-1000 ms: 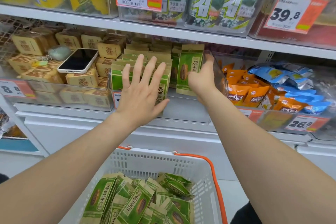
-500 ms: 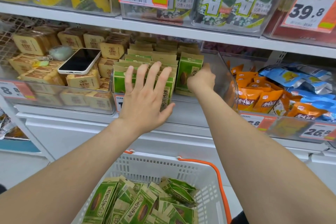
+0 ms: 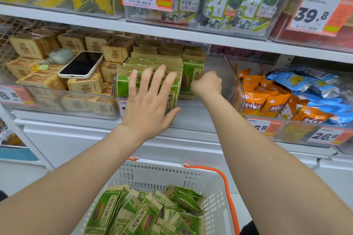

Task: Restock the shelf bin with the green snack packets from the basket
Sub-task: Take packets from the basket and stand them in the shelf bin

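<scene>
Already the clear shelf bin (image 3: 230, 76) holds rows of green snack packets (image 3: 122, 87), its right side bare. Fingers spread, the left hand (image 3: 149, 105) presses the front row; the right hand (image 3: 207, 85) curls against the rightmost packet (image 3: 191, 77), grip unclear. Below the bin, the basket (image 3: 152, 167) holds many more to shelve.

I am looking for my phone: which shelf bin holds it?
The left bin, of tan snack packs; only there a white-cased phone lies on top.
</scene>
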